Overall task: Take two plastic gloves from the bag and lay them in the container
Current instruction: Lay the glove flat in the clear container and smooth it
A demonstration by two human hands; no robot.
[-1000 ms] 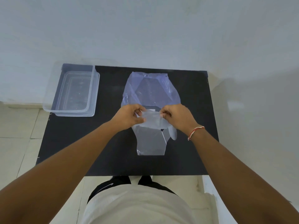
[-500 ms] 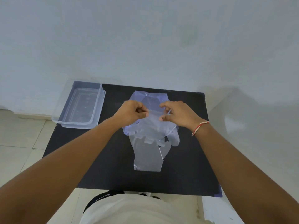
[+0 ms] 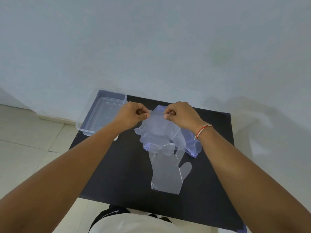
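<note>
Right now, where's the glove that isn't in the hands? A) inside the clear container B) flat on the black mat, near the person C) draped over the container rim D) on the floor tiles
B: the loose glove lies flat on the black mat, cuff toward the person, while both hands, left hand and right hand, pinch the held glove above the bag; nothing shows inside the container.

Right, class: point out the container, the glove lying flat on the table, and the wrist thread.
container [image 3: 87,126], head view, on its near left rim.
flat glove [image 3: 165,174], head view, on its palm.
wrist thread [image 3: 202,129], head view, on the red-and-white strand across the right wrist.
</note>
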